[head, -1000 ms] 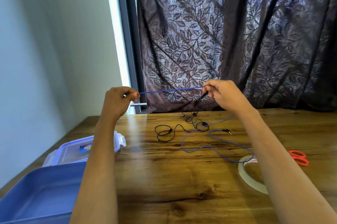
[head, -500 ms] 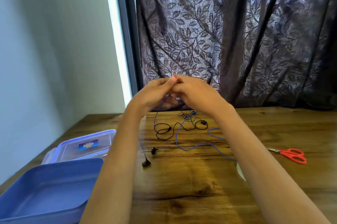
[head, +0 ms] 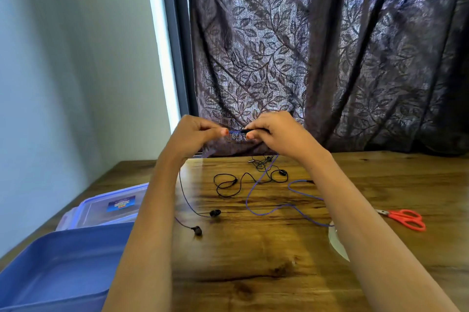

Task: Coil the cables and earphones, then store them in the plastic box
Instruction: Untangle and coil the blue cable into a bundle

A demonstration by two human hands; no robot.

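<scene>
Hands eased apart since half a second ago; my left hand [head: 195,134] and right hand [head: 275,131] pinch blue earphone cable [head: 234,131] | short span runs left-right | rest trails over bench [head: 253,273]

I have both forearms stretched forward and angled inward, so they converge ahead of me with the hands raised above the surface. My left hand [head: 195,134] is curled into a loose fist, thumb and forefinger pressed together at the tip, knuckles facing up and away. My right hand [head: 275,131] mirrors it just beside, fingers bent, thumb and forefinger pinched closed. The two pinches face each other, close but not touching, with a short gap between the fingertips. Both wrists are bent slightly, and the sleeveless forearms fill the lower part of the view.
</scene>
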